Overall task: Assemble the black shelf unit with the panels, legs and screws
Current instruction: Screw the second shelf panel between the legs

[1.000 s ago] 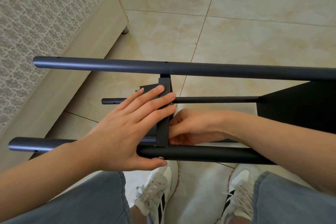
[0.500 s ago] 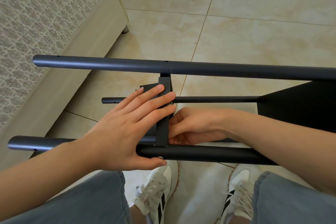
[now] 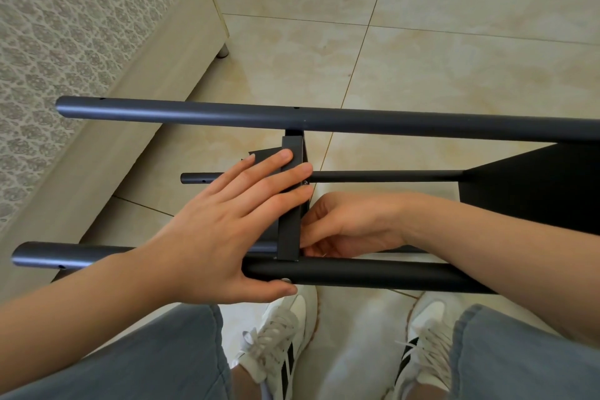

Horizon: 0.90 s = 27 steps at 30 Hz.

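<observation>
Four black legs of the shelf unit lie level across the view, above the tiled floor (image 3: 454,58) and the person's knees: the far leg (image 3: 389,122), a thinner-looking leg (image 3: 383,176) beyond the hands, the near leg (image 3: 373,273) and a fourth leg (image 3: 65,255) at lower left. Between far and near legs a black panel (image 3: 289,230) stands edge-on; a second panel (image 3: 535,188) sits further right.

The left hand (image 3: 220,230) lies flat on the edge-on panel, fingers straight and spread slightly, thumb tucked under the near leg beside a small silvery screw head (image 3: 285,280). The right hand (image 3: 350,224) is against the panel's other side, just above the near leg, fingers curled; whether it pinches anything cannot be told.

White shoes (image 3: 282,334) rest on the floor below, and a pale bed frame (image 3: 146,81) runs along the left.
</observation>
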Motion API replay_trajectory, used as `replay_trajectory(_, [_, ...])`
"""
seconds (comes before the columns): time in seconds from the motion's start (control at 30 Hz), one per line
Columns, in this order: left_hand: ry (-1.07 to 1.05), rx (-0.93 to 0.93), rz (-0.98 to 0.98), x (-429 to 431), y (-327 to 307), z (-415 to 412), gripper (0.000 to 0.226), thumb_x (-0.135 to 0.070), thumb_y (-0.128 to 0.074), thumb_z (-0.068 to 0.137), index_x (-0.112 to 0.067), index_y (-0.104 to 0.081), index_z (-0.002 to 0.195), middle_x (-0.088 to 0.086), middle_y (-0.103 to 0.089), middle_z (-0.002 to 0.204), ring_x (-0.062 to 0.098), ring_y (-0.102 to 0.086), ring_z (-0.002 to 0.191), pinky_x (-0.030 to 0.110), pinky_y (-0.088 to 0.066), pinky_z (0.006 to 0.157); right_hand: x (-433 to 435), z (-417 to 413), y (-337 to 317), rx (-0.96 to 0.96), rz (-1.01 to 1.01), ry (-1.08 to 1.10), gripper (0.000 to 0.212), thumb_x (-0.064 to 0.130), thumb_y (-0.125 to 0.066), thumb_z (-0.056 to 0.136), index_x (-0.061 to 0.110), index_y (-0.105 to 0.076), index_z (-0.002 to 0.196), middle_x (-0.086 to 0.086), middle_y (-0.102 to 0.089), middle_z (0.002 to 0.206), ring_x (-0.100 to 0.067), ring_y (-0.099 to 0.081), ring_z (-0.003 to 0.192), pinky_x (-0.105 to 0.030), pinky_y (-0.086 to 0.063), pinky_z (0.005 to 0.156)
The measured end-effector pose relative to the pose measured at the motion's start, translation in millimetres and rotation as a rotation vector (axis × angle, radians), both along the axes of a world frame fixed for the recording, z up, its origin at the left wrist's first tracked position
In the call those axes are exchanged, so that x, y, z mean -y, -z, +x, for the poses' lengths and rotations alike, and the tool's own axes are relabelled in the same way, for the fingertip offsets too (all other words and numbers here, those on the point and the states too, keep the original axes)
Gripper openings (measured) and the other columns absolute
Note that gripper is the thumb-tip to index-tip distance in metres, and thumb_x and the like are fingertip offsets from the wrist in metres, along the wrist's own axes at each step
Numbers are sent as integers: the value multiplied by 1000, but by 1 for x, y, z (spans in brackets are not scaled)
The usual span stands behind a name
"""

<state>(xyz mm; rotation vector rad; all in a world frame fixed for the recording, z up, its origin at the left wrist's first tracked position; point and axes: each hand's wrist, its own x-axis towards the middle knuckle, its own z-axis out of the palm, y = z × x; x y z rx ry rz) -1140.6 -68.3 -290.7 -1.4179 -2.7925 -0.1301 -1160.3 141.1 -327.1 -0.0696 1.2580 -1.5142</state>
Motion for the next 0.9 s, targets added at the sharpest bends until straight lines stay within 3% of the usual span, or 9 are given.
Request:
replay_trajectory(0.2, [1, 3, 16, -1, 0, -1, 94, -77, -54, 80, -21, -32, 152, -2, -23, 164, 20, -10, 155, 44, -13, 123, -1, 0, 0, -44, 34, -27, 19, 1, -55, 94, 6, -68, 82, -6, -61, 74, -13, -57, 68, -21, -50, 71])
replay_trajectory(0.4, [8, 12, 16, 0, 0, -1, 91, -76, -54, 81, -21, -34, 151, -1, -23, 164, 21, -9, 155, 44, -13, 123, -3, -3, 4, -5, -6, -14, 10, -2, -55, 93, -2, -62, 101, -10, -61, 83, -14, -59, 74, -20, -52, 74])
replay_trajectory(0.67, [20, 17, 32, 1, 0, -2, 90, -77, -53, 82, -22, -36, 150, -1, -23, 164, 22, -10, 155, 43, -14, 123, -2, -2, 3, 32, -59, -2, 19, -5, -49, 96, 2, -65, 90, -1, -70, 77, -8, -65, 70, -17, -54, 71])
replay_trajectory(0.8, [26, 18, 35, 1, 0, -5, 89, -77, -53, 82, -23, -34, 150, -1, -23, 164, 22, -10, 154, 44, -15, 123, -1, -2, 1, 2, -56, -7, 17, -3, -50, 96, 2, -66, 96, -3, -69, 85, -13, -64, 79, -21, -54, 80])
replay_trajectory(0.9, [26, 21, 35, 2, -1, -8, 89, -77, -54, 82, -22, -36, 150, -2, -23, 165, 21, -11, 154, 44, -15, 123, -3, -5, 2, -27, -23, -3, 20, 1, -52, 96, -6, -63, 111, -9, -67, 96, -16, -63, 87, -24, -54, 87])
